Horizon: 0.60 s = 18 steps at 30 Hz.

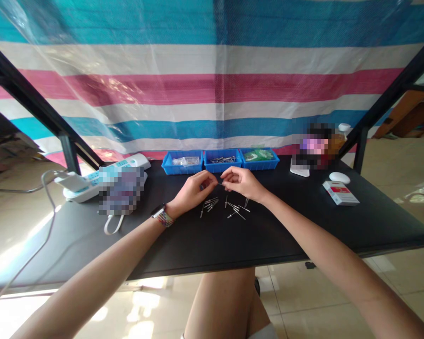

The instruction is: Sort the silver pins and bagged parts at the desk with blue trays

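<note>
My left hand and my right hand meet above the middle of the black table, both in a pinch. Between their fingertips is a thin metal blind rivet, mostly covered by the fingers. Below my left hand lies a small group of blind rivets. Under my right hand several more rivets are scattered on the tabletop. Just beyond the hands, a blue bin in the middle of a row holds more of these metal pieces.
Flanking the middle bin are a blue bin with a clear bag and another with green packaging. To the left, a power strip with a cable borders a blurred object. A small box and white mouse lie right.
</note>
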{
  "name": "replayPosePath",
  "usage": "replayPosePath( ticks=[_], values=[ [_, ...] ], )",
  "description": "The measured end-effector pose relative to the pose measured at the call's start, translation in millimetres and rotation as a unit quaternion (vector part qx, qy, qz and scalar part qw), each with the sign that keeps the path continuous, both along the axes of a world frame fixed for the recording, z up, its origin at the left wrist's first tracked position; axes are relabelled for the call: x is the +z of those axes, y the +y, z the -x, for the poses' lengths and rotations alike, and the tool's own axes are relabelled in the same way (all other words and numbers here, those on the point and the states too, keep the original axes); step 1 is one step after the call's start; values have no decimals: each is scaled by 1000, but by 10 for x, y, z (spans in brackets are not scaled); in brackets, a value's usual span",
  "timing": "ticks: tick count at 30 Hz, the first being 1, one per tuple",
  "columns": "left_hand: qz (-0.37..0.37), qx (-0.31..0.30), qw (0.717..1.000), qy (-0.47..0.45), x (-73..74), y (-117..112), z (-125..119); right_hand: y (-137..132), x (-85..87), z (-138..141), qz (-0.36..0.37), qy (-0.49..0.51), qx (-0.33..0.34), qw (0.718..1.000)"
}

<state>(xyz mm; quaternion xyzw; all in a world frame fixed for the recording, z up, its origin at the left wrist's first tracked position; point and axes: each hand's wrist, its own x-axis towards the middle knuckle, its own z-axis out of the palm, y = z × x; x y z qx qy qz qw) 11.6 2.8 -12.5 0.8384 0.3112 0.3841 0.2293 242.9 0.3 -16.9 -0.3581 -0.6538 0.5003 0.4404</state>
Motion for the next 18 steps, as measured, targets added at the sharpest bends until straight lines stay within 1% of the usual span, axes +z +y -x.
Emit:
replayPosePath(
  ticks=[3, 6, 8, 13, 18],
  values=[
    [6, 35, 999, -14, -11, 10, -5, 4, 2, 0, -4, 16, -8, 1000],
    [11, 53, 998, -27, -19, 18, -1, 1, 6, 5, -14, 29, -31, 999],
    [16, 58, 998, -34, -28, 23, 3, -2, 6, 10, -17, 35, -41, 998],
    [47, 78, 994, -64, -45, 29, 0, -11, -14, 27, -26, 38, -36, 998],
    [79, 72, 991, -85, -34, 30, 1, -26, -13, 46, -34, 25, -41, 998]
  ],
)
